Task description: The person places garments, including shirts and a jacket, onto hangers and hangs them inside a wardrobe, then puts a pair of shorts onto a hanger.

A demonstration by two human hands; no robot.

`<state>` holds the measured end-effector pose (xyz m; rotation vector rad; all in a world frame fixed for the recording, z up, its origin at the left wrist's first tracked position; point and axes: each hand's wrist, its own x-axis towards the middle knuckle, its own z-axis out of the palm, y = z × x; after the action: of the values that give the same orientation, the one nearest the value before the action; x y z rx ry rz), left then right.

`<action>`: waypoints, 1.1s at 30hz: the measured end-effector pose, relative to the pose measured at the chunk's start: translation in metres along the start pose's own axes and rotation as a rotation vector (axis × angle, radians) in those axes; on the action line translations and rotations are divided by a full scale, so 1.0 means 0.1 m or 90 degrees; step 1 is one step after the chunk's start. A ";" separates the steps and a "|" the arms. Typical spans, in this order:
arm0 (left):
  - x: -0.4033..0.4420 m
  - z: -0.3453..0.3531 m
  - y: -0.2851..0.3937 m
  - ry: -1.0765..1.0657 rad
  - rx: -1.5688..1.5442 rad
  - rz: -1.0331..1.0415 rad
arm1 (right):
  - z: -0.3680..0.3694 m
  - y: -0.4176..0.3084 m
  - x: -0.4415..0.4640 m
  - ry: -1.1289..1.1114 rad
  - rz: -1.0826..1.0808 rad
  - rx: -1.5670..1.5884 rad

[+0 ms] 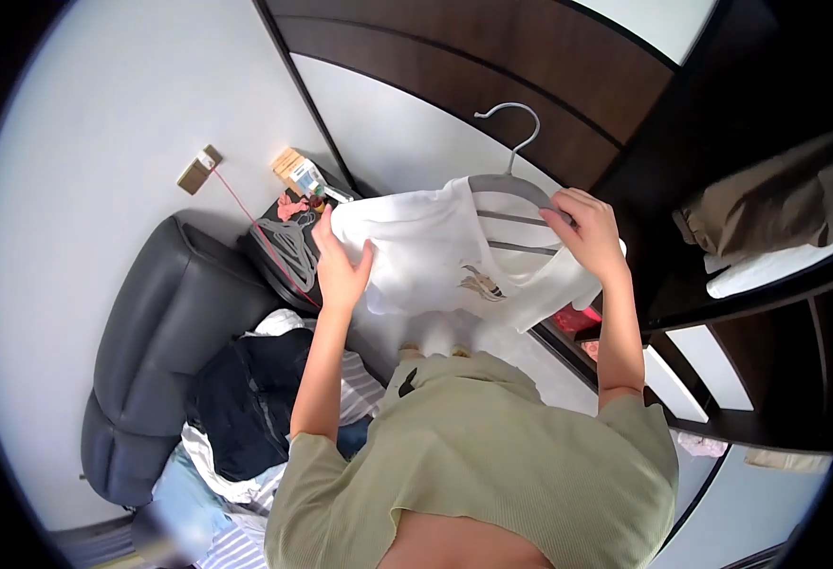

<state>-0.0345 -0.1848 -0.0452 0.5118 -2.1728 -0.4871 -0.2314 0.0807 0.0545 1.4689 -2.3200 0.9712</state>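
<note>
A white T-shirt with a small dark and tan print hangs partly on a grey clothes hanger in front of me. The hanger's metal hook points up, and its grey bars show through the neck opening. My left hand pinches the shirt at its left shoulder, thumb in front. At the other side, my right hand is closed around the hanger's right arm, near the shirt's other shoulder. Part of the hanger is hidden inside the shirt.
Several grey hangers lie on a dark bedside stand beside a small box. Dark clothes are piled on the bed by a black padded headboard. Folded clothes sit in the dark wardrobe at right.
</note>
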 end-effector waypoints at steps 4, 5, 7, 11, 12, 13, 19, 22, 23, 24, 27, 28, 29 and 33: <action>0.10 0.12 -0.25 -0.095 -0.054 -0.079 | 0.12 -0.17 -0.05 0.050 0.032 -0.079; 0.14 0.12 -0.31 -0.118 -0.041 -0.074 | 0.16 -0.17 -0.07 0.084 0.019 -0.103; 0.27 0.05 -0.42 -0.160 -0.007 -0.042 | 0.17 -0.19 -0.05 0.098 0.010 -0.155; 0.64 -0.14 -0.81 -0.072 -0.014 0.105 | 0.17 -0.13 -0.13 0.073 0.036 -0.249; 0.75 -0.15 -1.03 -0.029 -0.082 0.104 | 0.15 -0.12 -0.18 0.063 0.045 -0.271; 0.87 -0.22 -1.11 -0.040 -0.157 0.091 | 0.15 -0.11 -0.25 0.048 0.082 -0.276; 1.29 -0.46 -0.93 -0.100 -0.166 0.067 | 0.46 -0.31 -0.37 0.111 0.150 -0.087; 1.31 -0.32 -0.81 -0.091 -0.220 0.262 | 0.51 -0.45 -0.33 0.142 0.166 -0.092; 1.30 -0.28 -0.74 -0.101 -0.226 0.315 | 0.50 -0.51 -0.33 0.140 0.166 -0.106; 1.29 -0.24 -0.66 -0.111 -0.233 0.370 | 0.49 -0.57 -0.33 0.137 0.167 -0.122; 1.22 -0.13 -0.53 -0.170 -0.279 0.389 | 0.43 -0.78 -0.29 0.155 0.149 -0.163; 1.20 -0.09 -0.51 -0.195 -0.298 0.372 | 0.39 -0.82 -0.31 0.153 0.168 -0.176; 1.20 0.00 -0.55 -0.131 -0.279 0.419 | 0.37 -0.87 -0.33 0.150 0.188 -0.191; 1.17 0.17 -0.42 0.049 -0.264 0.621 | 0.30 -1.00 -0.49 0.138 0.236 -0.222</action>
<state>-0.1073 -0.2773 -0.0009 -0.7235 -1.8867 -0.3305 -0.1166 0.0692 0.0481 0.7811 -2.4825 0.7104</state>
